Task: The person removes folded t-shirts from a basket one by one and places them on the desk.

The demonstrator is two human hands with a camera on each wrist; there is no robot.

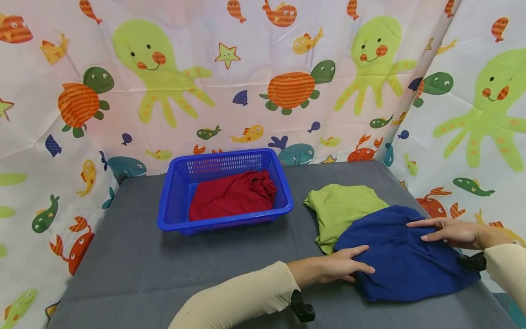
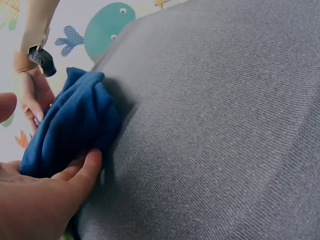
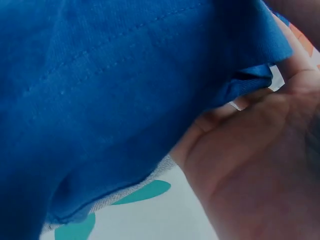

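Observation:
A dark blue garment (image 1: 394,260) lies loosely folded on the right part of the table. My left hand (image 1: 334,266) holds its left edge, index finger and thumb over the cloth and other fingers low at the edge. At the right side, my right hand (image 1: 460,233) grips the cloth, index finger and thumb on top. In the right wrist view, a double-stitched hem crosses the blue cloth (image 3: 115,100), and several fingers go beneath it. Partly covered by the blue garment, a lime green garment (image 1: 345,201) lies behind it.
A blue plastic basket (image 1: 226,222) with slotted walls stands at the back middle, and a crumpled red garment (image 1: 230,194) lies inside. Grey fabric covers the table (image 1: 135,256). A curtain (image 1: 246,55) printed with sea animals hangs behind and along both sides.

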